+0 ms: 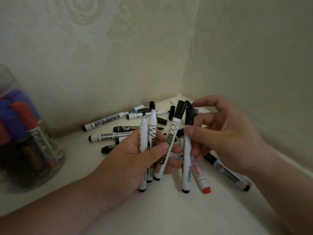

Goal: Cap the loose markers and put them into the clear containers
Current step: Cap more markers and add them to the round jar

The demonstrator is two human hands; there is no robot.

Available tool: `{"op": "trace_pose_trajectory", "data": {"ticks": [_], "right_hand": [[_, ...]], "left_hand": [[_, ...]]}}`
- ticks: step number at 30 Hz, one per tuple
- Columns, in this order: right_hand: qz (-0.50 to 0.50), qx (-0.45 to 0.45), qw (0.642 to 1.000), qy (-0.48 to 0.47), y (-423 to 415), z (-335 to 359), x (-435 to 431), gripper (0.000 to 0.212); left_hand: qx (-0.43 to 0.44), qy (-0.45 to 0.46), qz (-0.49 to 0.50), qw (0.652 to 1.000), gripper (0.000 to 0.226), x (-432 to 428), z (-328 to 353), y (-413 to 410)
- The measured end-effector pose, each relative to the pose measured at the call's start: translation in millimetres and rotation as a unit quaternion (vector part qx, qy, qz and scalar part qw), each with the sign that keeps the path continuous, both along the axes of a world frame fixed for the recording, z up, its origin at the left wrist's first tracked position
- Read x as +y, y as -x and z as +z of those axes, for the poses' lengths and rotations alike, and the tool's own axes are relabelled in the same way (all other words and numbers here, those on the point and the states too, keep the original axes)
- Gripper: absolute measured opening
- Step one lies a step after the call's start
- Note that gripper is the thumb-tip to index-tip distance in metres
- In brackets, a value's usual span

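Note:
My left hand (135,160) grips three white whiteboard markers (150,138) upright; two show bare tips, the third (171,138) wears a black cap. My right hand (225,133) holds a fourth white marker (186,160) upright beside them, thumb on its barrel, fingertips at its black cap (188,114). Behind the hands lies a pile of loose markers (105,122) and loose black caps (161,120) on the white surface. A clear container (54,150) at the left edge holds several capped blue and red markers.
Patterned cream walls meet in a corner (184,82) right behind the pile. A red-ended marker (201,178) and a black-ended marker (227,173) lie under my right hand. The white surface (169,214) runs toward me.

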State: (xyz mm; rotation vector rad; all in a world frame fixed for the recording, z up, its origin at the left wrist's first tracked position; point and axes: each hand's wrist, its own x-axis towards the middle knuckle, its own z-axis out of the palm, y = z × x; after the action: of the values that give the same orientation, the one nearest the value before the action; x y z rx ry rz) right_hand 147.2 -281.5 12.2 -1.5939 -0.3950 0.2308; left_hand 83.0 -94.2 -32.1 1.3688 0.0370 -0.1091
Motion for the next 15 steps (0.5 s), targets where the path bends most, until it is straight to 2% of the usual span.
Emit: {"op": "trace_pose_trajectory", "data": {"ticks": [3, 7, 12, 15], "right_hand": [[-0.003, 0.020, 1.000, 0.022, 0.4, -2.5, 2.0, 0.035], [0.006, 0.030, 1.000, 0.002, 1.3, -2.7, 2.5, 0.033], [0.025, 0.088, 0.995, -0.036, -0.8, -0.8, 2.6, 0.044], [0.031, 0.105, 0.993, -0.033, -2.2, 0.0, 0.3, 0.044]], "left_hand": [[-0.006, -0.013, 0.017, 1.000, 0.028, 1.3, -3.5, -0.7], [-0.020, -0.036, 0.002, 0.999, 0.030, 4.5, -2.9, -0.7], [-0.010, -0.006, -0.042, 0.999, 0.026, 5.1, 0.8, 1.0], [-0.014, -0.039, -0.033, 0.999, 0.018, 5.1, 0.6, 0.2]]}}
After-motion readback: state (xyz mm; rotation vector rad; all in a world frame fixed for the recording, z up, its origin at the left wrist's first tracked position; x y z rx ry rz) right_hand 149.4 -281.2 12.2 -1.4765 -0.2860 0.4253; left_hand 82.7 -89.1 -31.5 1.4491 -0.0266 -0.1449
